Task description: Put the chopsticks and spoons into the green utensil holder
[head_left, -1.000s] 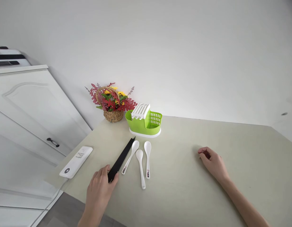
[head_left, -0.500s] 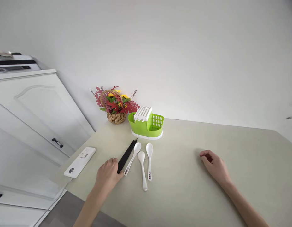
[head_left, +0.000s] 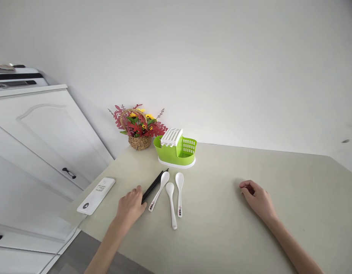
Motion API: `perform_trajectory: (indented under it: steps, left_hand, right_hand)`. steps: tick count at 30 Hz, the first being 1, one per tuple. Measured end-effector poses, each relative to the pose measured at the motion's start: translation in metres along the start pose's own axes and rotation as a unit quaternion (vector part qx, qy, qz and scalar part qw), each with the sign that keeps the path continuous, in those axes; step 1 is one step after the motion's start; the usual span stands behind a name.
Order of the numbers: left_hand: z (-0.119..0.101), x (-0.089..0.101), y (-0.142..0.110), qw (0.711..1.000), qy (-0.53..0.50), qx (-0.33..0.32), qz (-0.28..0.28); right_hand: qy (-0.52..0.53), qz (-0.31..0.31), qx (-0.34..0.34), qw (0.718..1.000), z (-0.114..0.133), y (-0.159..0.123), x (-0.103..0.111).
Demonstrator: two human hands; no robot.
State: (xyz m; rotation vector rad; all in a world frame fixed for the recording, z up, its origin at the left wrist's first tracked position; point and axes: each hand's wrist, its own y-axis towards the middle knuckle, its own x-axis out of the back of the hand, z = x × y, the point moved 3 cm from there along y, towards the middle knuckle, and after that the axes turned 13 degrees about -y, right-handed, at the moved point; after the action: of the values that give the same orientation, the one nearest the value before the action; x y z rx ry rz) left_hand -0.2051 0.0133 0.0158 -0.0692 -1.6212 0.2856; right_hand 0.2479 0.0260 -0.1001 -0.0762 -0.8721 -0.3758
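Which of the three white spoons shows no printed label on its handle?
The middle spoon, plain along its visible handle; the left spoon and right spoon show printed marks.

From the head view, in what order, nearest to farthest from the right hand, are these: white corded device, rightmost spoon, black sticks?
1. Rightmost spoon: left of the right hand.
2. Black sticks: farther left, in the left hand.
3. White corded device: near the table's left edge.

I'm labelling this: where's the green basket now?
Central in the head view, the green basket stands near the wall, just right of the wicker basket and behind three white spoons.
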Motion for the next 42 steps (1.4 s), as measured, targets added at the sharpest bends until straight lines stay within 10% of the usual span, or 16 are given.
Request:
perform_trajectory:
  steps: [20, 27, 42]
  left_hand:
    - [0.011, -0.001, -0.015, 0.987, -0.120, -0.013, -0.109]
    - [-0.043, -0.004, -0.054, 0.966, -0.238, -0.103, -0.017]
    - [-0.163, -0.057, -0.076, 0.966, -0.115, -0.213, 0.088]
  right_hand:
    - [-0.001, 0.003, 0.005, 1.000, -0.003, 0.000, -0.001]
    - [0.002, -0.002, 0.007, 1.000, -0.002, 0.000, -0.002]
    - [0.019, -0.011, 0.028, 0.999, 0.002, 0.005, -0.002]
